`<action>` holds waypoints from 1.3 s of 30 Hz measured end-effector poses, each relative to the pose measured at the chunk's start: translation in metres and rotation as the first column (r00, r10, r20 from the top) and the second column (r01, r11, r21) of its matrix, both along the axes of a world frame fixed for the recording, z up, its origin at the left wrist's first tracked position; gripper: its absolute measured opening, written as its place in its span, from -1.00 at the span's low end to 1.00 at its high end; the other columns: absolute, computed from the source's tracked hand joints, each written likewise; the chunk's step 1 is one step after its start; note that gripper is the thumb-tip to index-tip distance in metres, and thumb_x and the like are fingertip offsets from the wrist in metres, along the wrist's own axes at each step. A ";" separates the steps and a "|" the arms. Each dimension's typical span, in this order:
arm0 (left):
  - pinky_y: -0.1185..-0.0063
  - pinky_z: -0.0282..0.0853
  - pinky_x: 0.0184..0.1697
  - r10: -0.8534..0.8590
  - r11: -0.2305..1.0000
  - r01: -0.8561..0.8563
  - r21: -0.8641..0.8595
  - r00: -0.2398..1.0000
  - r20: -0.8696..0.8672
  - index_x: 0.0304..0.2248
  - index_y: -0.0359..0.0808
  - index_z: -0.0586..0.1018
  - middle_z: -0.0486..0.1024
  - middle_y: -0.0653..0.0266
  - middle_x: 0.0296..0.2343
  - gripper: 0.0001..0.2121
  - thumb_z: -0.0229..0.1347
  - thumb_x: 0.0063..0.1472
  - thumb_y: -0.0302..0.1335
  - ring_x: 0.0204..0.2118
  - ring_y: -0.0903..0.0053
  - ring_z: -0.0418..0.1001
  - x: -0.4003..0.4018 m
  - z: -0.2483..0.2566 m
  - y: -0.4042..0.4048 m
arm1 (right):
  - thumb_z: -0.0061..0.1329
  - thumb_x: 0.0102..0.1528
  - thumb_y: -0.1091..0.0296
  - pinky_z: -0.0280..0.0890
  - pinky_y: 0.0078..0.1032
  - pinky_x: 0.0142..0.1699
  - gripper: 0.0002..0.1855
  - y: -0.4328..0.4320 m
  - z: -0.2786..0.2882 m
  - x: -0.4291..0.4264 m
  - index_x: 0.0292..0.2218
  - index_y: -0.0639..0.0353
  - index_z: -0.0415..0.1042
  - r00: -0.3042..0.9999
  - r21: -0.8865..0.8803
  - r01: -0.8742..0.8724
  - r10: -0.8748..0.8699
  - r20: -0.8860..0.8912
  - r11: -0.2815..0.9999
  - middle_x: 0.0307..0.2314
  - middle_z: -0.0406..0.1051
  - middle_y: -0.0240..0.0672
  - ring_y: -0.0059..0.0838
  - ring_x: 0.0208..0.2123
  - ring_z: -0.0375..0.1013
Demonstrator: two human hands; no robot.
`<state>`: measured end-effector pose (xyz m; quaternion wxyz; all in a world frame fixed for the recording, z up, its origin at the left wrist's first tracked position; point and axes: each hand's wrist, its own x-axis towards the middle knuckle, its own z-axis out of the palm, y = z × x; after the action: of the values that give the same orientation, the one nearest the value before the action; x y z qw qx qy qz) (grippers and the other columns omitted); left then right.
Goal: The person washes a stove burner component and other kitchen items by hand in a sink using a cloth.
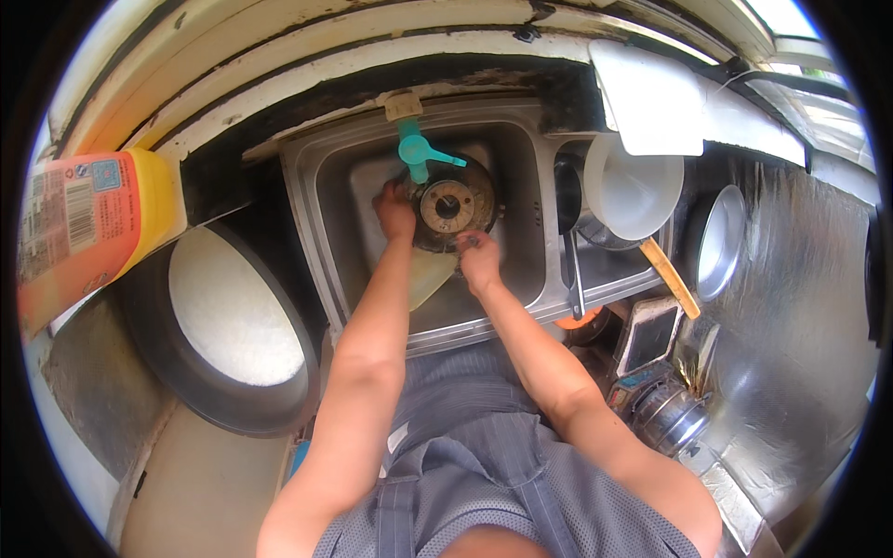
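A round, dark metal part (pixel 480 183) with a paler ring around its central hole lies in the left basin of a stainless steel sink (pixel 524 279). My left hand (pixel 395 211) grips its left side, just below the spout of a turquoise plastic tap (pixel 416 150). At the lower right rim is my right hand (pixel 480 259), its fingers curled around something small and dark that I cannot make out. Under the part, between my forearms, shows a flat, pale yellowish piece (pixel 429 275) of unclear material.
The smaller right basin holds a white plastic bowl (pixel 631 188), a dark pan (pixel 568 192) and a wooden handle (pixel 670 277). A large wok-like pan (pixel 237 314) stands at the left, below an orange plastic jug (pixel 98 223). A metal basin (pixel 721 244) leans at the right.
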<state>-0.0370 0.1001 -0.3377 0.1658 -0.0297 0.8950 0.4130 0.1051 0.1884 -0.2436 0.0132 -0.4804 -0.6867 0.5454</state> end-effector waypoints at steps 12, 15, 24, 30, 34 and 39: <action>0.25 0.22 -0.08 -0.057 0.998 0.056 0.017 0.998 0.019 -0.11 -0.23 0.46 0.38 -0.23 -0.28 -0.72 -0.12 0.23 -0.34 -0.19 -0.08 0.29 0.003 -0.003 0.002 | -0.04 0.03 0.38 0.29 -0.22 -0.15 -0.83 0.063 -0.030 -0.027 -0.36 0.30 0.47 0.998 0.172 -0.059 0.053 0.038 0.983 -0.42 0.44 0.08 0.07 -0.28 0.42; 0.25 0.22 -0.08 -0.004 0.994 0.001 0.109 1.000 0.022 -0.11 -0.24 0.46 0.39 -0.24 -0.28 -0.72 -0.12 0.23 -0.36 -0.18 -0.08 0.29 -0.002 -0.008 -0.012 | -0.05 0.04 0.40 0.30 -0.26 -0.17 -0.85 0.030 -0.016 -0.026 -0.37 0.30 0.47 0.997 0.197 0.073 -0.068 -0.030 0.978 -0.42 0.44 0.06 0.05 -0.29 0.42; 0.27 0.23 -0.07 0.047 0.997 -0.051 0.066 0.996 0.073 -0.10 -0.25 0.45 0.39 -0.22 -0.25 -0.72 -0.11 0.24 -0.37 -0.16 -0.04 0.31 0.004 0.002 0.004 | -0.11 0.05 0.45 0.30 -0.28 -0.18 -0.84 0.044 0.008 -0.046 -0.33 0.30 0.44 0.999 0.366 0.021 -0.010 -0.033 0.930 -0.41 0.45 0.07 0.07 -0.29 0.43; 0.30 0.26 -0.10 0.093 0.994 -0.099 0.044 0.987 0.130 -0.08 -0.13 0.46 0.36 -0.18 -0.25 -0.73 -0.07 0.23 -0.34 -0.17 -0.02 0.32 0.005 0.005 0.003 | -0.14 0.00 0.46 0.31 -0.26 -0.17 -0.79 0.031 0.005 -0.045 -0.31 0.33 0.44 0.987 0.259 0.114 -0.138 0.079 0.959 -0.40 0.44 0.13 0.12 -0.27 0.42; 0.31 0.27 -0.12 0.141 0.989 -0.143 0.043 0.989 0.044 -0.09 -0.12 0.46 0.35 -0.15 -0.25 -0.74 -0.07 0.24 -0.33 -0.19 0.00 0.34 0.007 0.008 0.001 | -0.14 0.00 0.47 0.31 -0.25 -0.17 -0.78 0.023 -0.002 -0.045 -0.31 0.38 0.44 0.977 0.262 0.157 -0.187 0.097 0.952 -0.42 0.43 0.17 0.13 -0.27 0.42; 0.32 0.27 -0.12 0.204 0.972 -0.205 0.112 0.979 0.020 -0.11 -0.15 0.47 0.34 -0.16 -0.25 -0.74 -0.07 0.24 -0.34 -0.22 0.00 0.36 0.004 -0.001 -0.010 | -0.13 0.01 0.47 0.31 -0.25 -0.18 -0.77 -0.001 -0.007 -0.046 -0.31 0.41 0.44 0.969 0.154 0.180 -0.202 0.141 0.972 -0.42 0.44 0.16 0.11 -0.28 0.43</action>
<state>-0.0333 0.0900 -0.3384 0.1277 -0.1143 0.8615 0.4779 0.0591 0.1878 -0.2502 0.0459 -0.5833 -0.6726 0.4531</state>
